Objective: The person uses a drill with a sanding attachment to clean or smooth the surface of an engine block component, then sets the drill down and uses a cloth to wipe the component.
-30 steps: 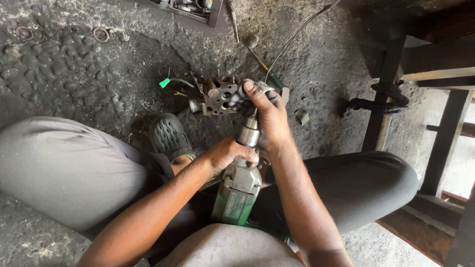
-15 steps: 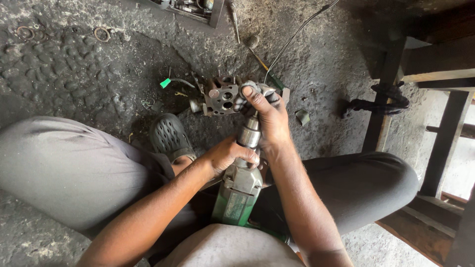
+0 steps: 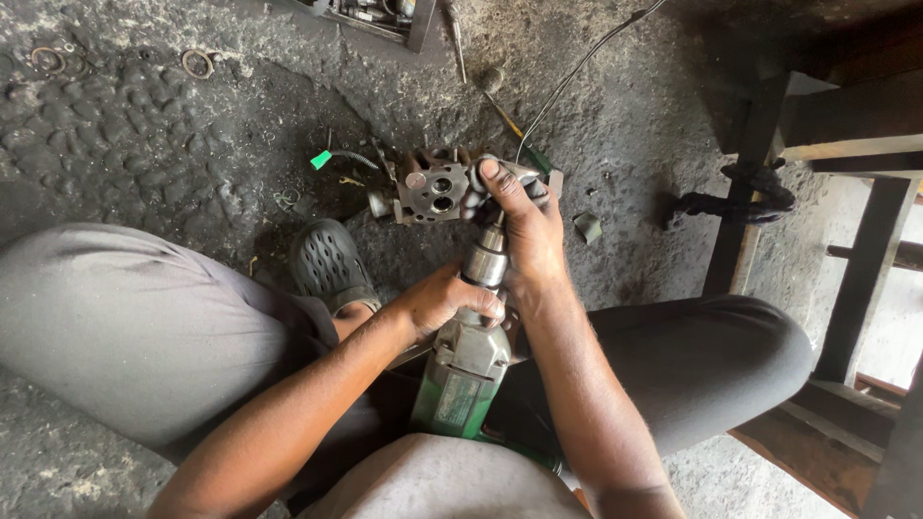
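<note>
A green and grey electric drill (image 3: 463, 370) points away from the person, its body lying between their knees and its silver chuck (image 3: 486, 261) aimed at a grey metal engine part (image 3: 435, 187) with round holes, which sits on the rough, oil-stained concrete floor (image 3: 144, 144). The left hand (image 3: 444, 300) is wrapped around the drill's neck just behind the chuck. The right hand (image 3: 524, 226) reaches further forward, past the chuck, and clasps the right side of the engine part, fingers curled over its top edge. The part lies just ahead of both hands. A dark rubber clog (image 3: 330, 261) on the person's foot rests to the left of the drill. A black cable (image 3: 577, 72) runs off toward the top. A metal tray (image 3: 385, 14) of small items sits at the top edge, and dark wooden furniture legs (image 3: 750, 192) stand at the right.
</note>
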